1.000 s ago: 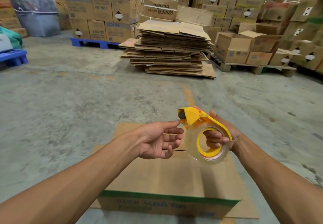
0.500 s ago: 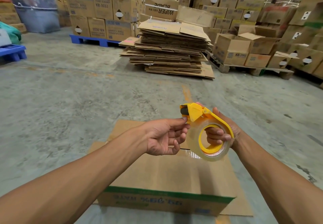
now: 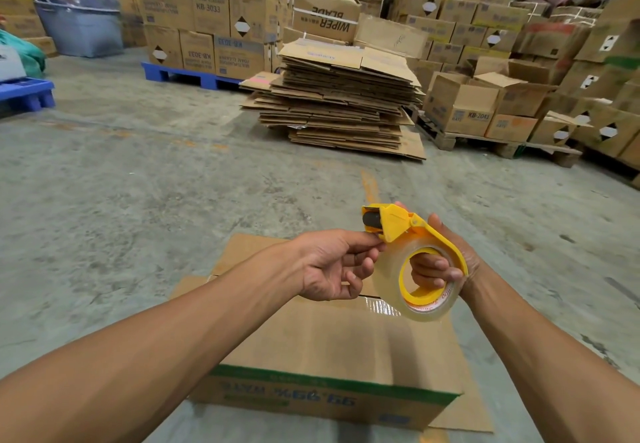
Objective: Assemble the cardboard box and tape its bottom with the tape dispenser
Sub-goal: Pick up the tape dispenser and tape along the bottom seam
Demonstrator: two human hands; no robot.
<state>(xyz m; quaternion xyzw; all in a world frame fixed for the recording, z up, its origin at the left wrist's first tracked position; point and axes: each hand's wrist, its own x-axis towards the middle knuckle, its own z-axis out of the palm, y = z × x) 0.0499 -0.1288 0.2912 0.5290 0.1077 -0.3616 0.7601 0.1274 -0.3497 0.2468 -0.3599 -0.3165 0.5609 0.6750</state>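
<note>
Floor at left: grey concrete (image 3: 138, 200), with a blue pallet (image 3: 26, 91) at the far left edge and a second blue pallet (image 3: 187, 77) under stacked cartons. They are well apart from the work.

Left hand: the left hand (image 3: 332, 264) is half closed. Its thumb and forefinger pinch together right under the head of the dispenser, and the other fingers curl loosely. I judge that it is catching the loose end of the tape, but the tape end itself is too clear to see.

Cardboard box: the cardboard box (image 3: 329, 345) stands on the floor just below both hands, with its bottom turned up and the flaps folded shut. A shiny strip of tape (image 3: 377, 306) already lies on the far part of the seam, so the taping seems partly done. The box is low and close so that the tape can go straight down onto it.

Flattened cartons: a pile of flat cartons (image 3: 339, 103) lies behind, in the middle distance.

Tape dispenser: the yellow tape dispenser (image 3: 412, 259) is held in the air above the box, cutter end pointing to the left hand.

Right hand: the right hand (image 3: 441, 262) is closed around the dispenser, fingers passing through the roll's core, which keeps the roll steady while tape is pulled.

Far right: open cartons on a wooden pallet (image 3: 485, 141).
</note>
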